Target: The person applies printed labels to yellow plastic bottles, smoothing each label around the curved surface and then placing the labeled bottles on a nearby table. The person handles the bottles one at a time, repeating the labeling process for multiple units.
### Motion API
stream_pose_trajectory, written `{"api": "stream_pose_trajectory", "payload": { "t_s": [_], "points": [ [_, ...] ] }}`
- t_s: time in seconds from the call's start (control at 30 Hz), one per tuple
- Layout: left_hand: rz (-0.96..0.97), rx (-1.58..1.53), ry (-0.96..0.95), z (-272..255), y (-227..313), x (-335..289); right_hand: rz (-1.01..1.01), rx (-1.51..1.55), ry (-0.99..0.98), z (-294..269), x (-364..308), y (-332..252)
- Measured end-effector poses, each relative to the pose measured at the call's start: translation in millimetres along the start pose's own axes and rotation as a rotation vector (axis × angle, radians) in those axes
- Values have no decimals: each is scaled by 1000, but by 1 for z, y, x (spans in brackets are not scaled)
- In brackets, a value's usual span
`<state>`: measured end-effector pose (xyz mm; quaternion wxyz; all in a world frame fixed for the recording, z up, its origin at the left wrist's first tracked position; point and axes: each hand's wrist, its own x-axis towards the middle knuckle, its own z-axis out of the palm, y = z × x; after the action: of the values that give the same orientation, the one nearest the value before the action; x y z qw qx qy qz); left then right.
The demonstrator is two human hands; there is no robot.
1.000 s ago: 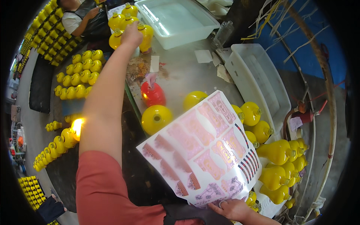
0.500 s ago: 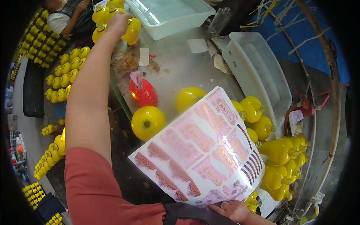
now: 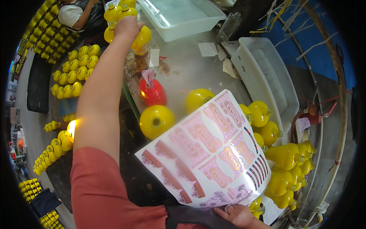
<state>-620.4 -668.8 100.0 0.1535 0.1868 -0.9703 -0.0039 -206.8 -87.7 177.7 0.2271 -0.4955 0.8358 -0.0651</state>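
My left hand [image 3: 127,28] reaches far out to the back left, its fingers closed round the top of a yellow bottle [image 3: 141,40] with a printed band near its base. Several other yellow bottles [image 3: 113,13] stand right beside it. Low at the right, my right hand [image 3: 237,215] pinches the near edge of a large white sheet of decals [image 3: 207,149]. The sheet bears pink, purple, striped and roof-shaped prints. It partly covers a yellow bottle [image 3: 200,100]. Another yellow bottle [image 3: 157,122] and a red container with tissue [image 3: 153,92] sit past its far left edge.
White plastic tubs stand at the back [image 3: 179,23] and right [image 3: 267,76] of the metal table [image 3: 183,65]. Yellow bottles [image 3: 284,152] are piled at right. More bottles [image 3: 76,68] stand in rows at left, near a person [image 3: 82,17]. A bent pole [image 3: 337,114] rises at far right.
The scene has shifted a little rightward and down in the picture as my head moved. My left hand stays at the same bottle, and my right hand still holds the sheet.
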Motion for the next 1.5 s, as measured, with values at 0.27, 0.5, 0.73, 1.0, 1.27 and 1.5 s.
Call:
{"api": "stream_pose_trajectory", "payload": {
  "t_s": [0.27, 0.5, 0.73, 1.0, 1.27, 1.5],
  "points": [
    [-91, -34, -60, -5, -11, -2, 12, 1, 17, -1, 2, -2],
    [-172, -177, -40, -16, -11, -13, 14, -20, 29, -2, 3, -5],
    [-204, -557, 274, -67, -37, -65, 1, -29, 48, 1, -4, -9],
    [-102, -1462, 349, -188, 1, -189, -66, -123, 71, -11, -10, -17],
    [202, -1862, 534, -312, 94, -344, -191, -56, 166, -22, -33, -6],
    [1117, -1275, -125, -316, 135, -530, 198, 241, 795, -31, -100, 12]
  ]
}}
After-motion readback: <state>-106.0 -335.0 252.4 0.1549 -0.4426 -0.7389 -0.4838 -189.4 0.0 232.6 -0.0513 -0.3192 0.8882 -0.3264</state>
